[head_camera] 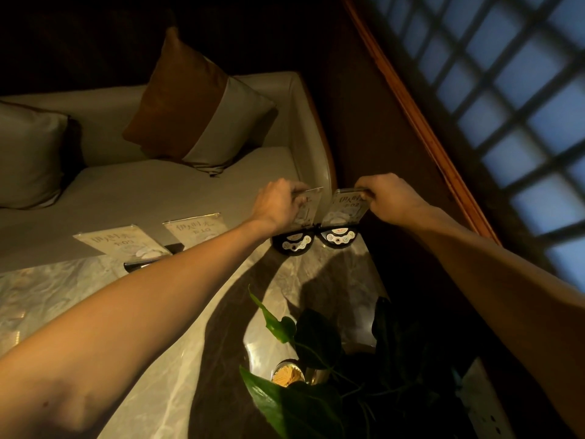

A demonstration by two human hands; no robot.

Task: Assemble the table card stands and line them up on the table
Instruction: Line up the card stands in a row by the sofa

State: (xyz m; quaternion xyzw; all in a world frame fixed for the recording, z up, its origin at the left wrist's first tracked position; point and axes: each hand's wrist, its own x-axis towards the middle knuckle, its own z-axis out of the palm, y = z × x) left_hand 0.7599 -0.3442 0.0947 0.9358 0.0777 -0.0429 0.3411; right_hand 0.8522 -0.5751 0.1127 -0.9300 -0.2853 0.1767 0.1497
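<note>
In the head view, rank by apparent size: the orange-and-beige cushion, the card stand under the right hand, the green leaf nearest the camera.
1. Orange-and-beige cushion
2. Green leaf, nearness inflates it
3. Clear acrylic card stand

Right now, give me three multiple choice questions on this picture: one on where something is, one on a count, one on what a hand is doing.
1. Where is the plant?
A. On the sofa
B. At the near end of the table, by the camera
C. Between the two held stands

2. How many card stands show on the table?
A. Two
B. Four
C. Six

3. What is the right hand doing?
A. Gripping the top of a stand's card
B. Lying flat on the table
C. Holding a cushion

Answers:
1 B: its leaves fill the lower middle, nearer than every stand.
2 B: two stand free at the left, and one is under each hand.
3 A: its fingers curl over the card's upper edge, as the left hand does on its own.
</note>
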